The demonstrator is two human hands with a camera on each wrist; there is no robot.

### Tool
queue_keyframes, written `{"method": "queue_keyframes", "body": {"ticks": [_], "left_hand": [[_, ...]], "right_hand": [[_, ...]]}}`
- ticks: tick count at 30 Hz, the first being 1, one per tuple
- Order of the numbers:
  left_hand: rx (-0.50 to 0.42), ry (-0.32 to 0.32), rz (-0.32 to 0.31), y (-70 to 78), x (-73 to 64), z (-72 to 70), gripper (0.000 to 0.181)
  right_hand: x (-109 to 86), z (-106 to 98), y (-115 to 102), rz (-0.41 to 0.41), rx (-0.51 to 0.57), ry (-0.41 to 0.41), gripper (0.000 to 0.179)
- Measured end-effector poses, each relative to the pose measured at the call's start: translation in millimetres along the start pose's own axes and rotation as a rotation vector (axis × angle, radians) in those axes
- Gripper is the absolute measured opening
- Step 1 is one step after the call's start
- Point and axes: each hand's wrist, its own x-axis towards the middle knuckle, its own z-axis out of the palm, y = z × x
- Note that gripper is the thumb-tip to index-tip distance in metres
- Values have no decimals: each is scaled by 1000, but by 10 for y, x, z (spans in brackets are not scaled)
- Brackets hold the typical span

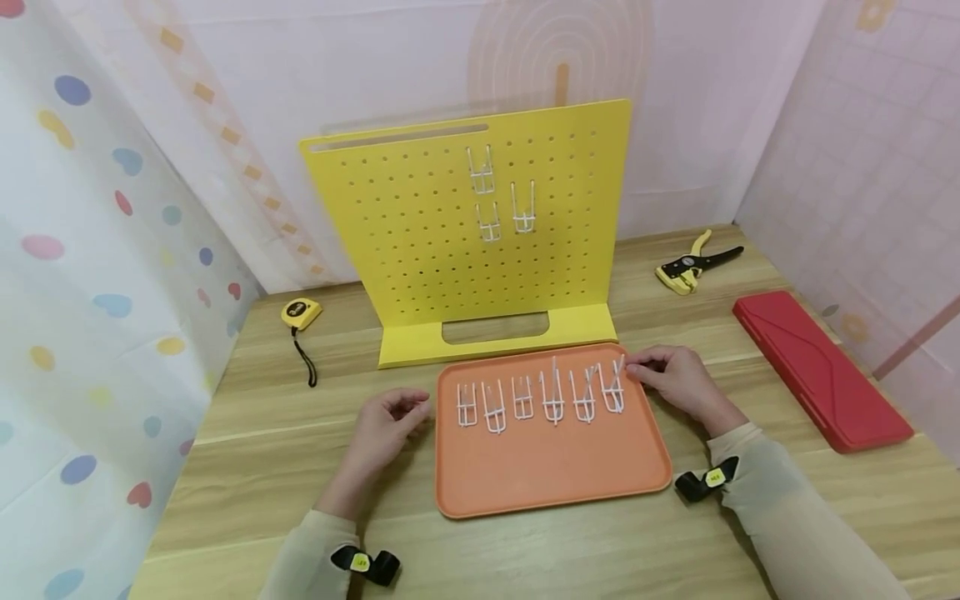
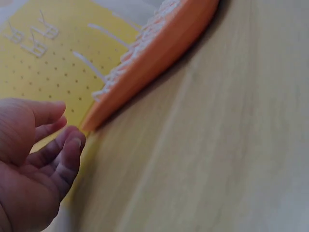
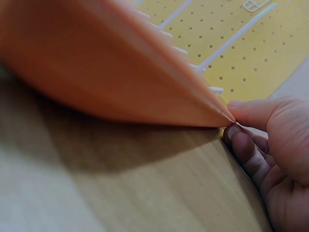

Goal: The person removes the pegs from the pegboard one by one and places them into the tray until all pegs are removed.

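An orange tray (image 1: pixel 551 467) lies on the table in front of a yellow pegboard (image 1: pixel 420 217). Several white wire pegboard hooks (image 1: pixel 553 406) are lined up along the tray's far half. My right hand (image 1: pixel 686 383) pinches the tray's right rim near the far corner; in the right wrist view the thumb (image 3: pixel 256 112) is on top and a fingertip below. To the left of the tray, my left hand (image 1: pixel 386 429) holds nothing, its fingers loosely bent. A small gap separates it from the tray in the head view. Three more white hooks (image 1: pixel 523 218) hang on the board.
A yellow tape measure (image 1: pixel 302 313) with a black strap lies at the left. Yellow-and-black pliers (image 1: pixel 688 267) sit at the back right, and a long red case (image 1: pixel 821 371) lies near the right table edge. Curtains hang behind and to both sides.
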Motion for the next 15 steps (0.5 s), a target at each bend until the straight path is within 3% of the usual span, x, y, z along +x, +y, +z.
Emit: {"method": "queue_keyframes", "body": {"ticks": [5,15], "left_hand": [[33,-53,15,-53,90,39,17],[62,-62,19,-77,142,80,17]], "right_hand": [[-12,2,18,3,12,-10,21],[7,-10,-2,9,10,-12,19]]}}
